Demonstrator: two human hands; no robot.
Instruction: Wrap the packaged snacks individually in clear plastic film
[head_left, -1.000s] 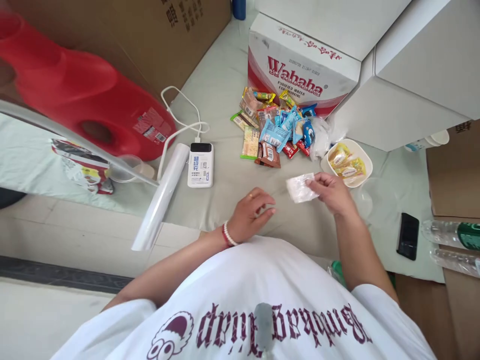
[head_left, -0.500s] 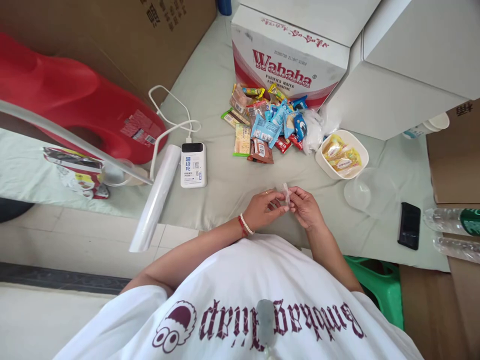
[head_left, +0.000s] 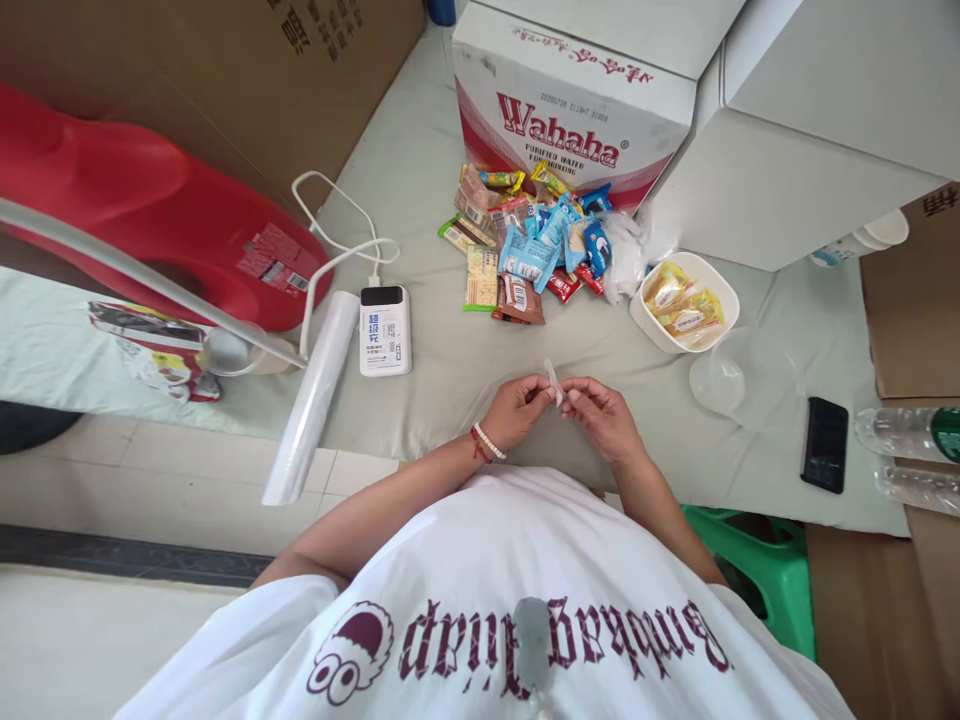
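Close in front of my shirt, a small crumpled strip of clear plastic film (head_left: pixel 553 376) stands up between my two hands. My left hand (head_left: pixel 516 410), with a beaded bracelet and a red cord at the wrist, pinches its lower left side between thumb and fingers. From the other side my right hand (head_left: pixel 604 415) pinches it low down, thumb against fingertips. Both hands are just above the cloth-covered table (head_left: pixel 435 380). Beyond them lies a heap of wrapped snacks (head_left: pixel 529 255), and to its right is a white bowl (head_left: pixel 726 335) with yellow-wrapped snacks in it.
A Wahaha carton (head_left: pixel 570 120) stands behind the snacks. At left are a power bank (head_left: pixel 385 345), a roll of clear film (head_left: pixel 311 400) and a red jug (head_left: pixel 172 200). A clear lid (head_left: pixel 739 380), phone (head_left: pixel 825 445) and plastic bottles (head_left: pixel 896 430) lie at right.
My left hand's fingers, looser before, have closed on the plastic strip. The strip and both hands have shifted slightly left, and the strip now leans left.
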